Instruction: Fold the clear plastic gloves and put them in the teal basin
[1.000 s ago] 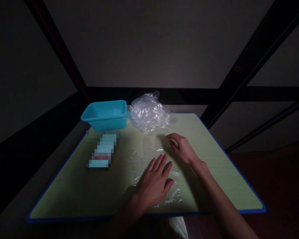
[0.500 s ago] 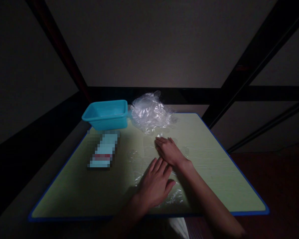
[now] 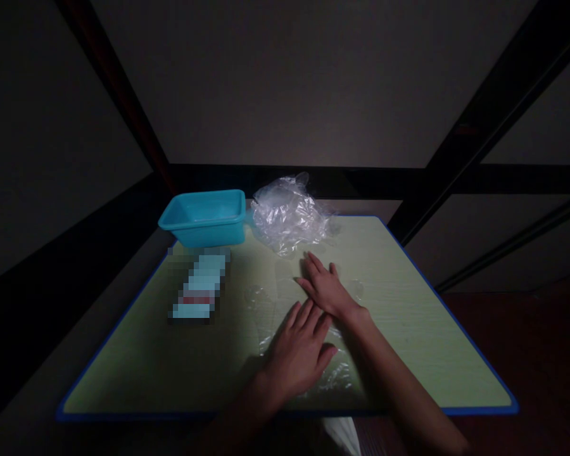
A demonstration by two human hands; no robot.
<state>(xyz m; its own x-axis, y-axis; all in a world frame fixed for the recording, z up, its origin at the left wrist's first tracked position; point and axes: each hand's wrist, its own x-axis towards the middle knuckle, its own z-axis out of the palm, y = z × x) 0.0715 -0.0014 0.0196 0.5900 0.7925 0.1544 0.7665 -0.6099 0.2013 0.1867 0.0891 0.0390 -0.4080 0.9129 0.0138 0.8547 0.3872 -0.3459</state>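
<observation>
A clear plastic bag (image 3: 335, 375) lies spread flat on the table in front of me. My left hand (image 3: 298, 351) rests on it palm down, with its fingers stretched forward. Just beyond, my right hand (image 3: 327, 288) presses flat on the far part of the plastic, its fingers spread and its heel close to the left fingertips. Neither hand grips anything. Behind the right hand sits a crumpled heap of clear plastic bags (image 3: 289, 218).
The table (image 3: 432, 354) has a pale green top and a blue edge. A blue plastic basin (image 3: 209, 235) stands at its back left corner. In front of the basin lies a pixelated, phone-like object (image 3: 199, 285). A wall rises behind the table.
My right hand has slid slightly forward over the plastic and its fingers have spread apart. The left hand stays in nearly the same place.
</observation>
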